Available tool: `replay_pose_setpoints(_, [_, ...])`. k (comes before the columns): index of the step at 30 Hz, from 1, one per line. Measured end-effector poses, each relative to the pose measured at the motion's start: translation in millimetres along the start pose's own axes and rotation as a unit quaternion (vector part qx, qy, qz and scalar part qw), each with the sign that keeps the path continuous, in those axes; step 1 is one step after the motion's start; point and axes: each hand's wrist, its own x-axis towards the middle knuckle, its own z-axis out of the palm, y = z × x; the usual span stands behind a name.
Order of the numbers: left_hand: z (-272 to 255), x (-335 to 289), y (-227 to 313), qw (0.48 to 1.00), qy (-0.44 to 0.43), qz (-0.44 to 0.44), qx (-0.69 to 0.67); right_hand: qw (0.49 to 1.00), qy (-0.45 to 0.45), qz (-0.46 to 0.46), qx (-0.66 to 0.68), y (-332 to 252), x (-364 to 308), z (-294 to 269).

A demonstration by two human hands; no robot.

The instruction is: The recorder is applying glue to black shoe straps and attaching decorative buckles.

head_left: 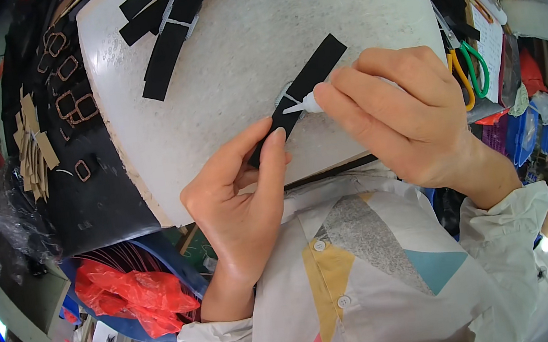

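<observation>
My left hand [240,200] pinches the near end of a black strap [317,65] between thumb and fingers. The strap slants away to the upper right over a white board, with a light-coloured buckle [288,94] around its middle. My right hand [401,113] is closed round a small white glue bottle, mostly hidden in the fist. The bottle's pointed nozzle [297,108] is at the strap, just on the near side of the buckle. Whether any glue is coming out cannot be seen. Several more black straps [165,54] with a similar buckle lie crossed at the board's far left.
The white board [363,3] spans the work area. Left of it lie several brown square buckle frames [82,170] and a bundle of tan strips [30,151]. Scissors with green and yellow handles [478,68] sit at the right edge. A blue tub with a red plastic bag [131,293] stands lower left.
</observation>
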Motion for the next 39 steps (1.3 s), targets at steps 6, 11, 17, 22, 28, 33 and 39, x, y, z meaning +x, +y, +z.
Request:
replay_pose_setpoints(6, [-1.6, -0.3, 1.4, 1.0, -0.002, -0.007, 0.003, 0.998, -0.008, 0.014, -0.062, 11.1, -3.6, -13.1])
replay_pose_setpoints(11, [-1.3, 0.0, 0.9, 1.0, -0.004, -0.013, 0.006, 0.999, -0.037, 0.014, -0.032, -4.7, -2.1, -13.2])
replay_pose_setpoints(17, [-1.9, -0.8, 0.7, 1.0, 0.001, -0.01, 0.005, 0.997, -0.009, 0.008, -0.081, 6.3, -4.5, -12.0])
replay_pose_setpoints(22, [3.1, 0.9, -4.8, 0.999, 0.026, 0.014, -0.023, 0.998, -0.016, 0.011, -0.057, -6.2, 2.4, -4.7])
replay_pose_setpoints(28, [3.3, 0.6, -3.7, 0.999, 0.041, 0.007, -0.03, 0.997, -0.03, 0.024, -0.074, 4.7, -3.9, -14.1])
replay_pose_setpoints(33, [1.4, 0.0, -2.4, 1.0, 0.014, 0.0, -0.016, 0.997, -0.044, 0.049, -0.028, -8.3, -3.1, -13.2])
replay_pose_setpoints(39, [0.4, 1.3, -2.7, 0.999, 0.021, 0.002, -0.036, 0.936, 0.017, 0.309, 0.171, 21.0, -22.5, -16.7])
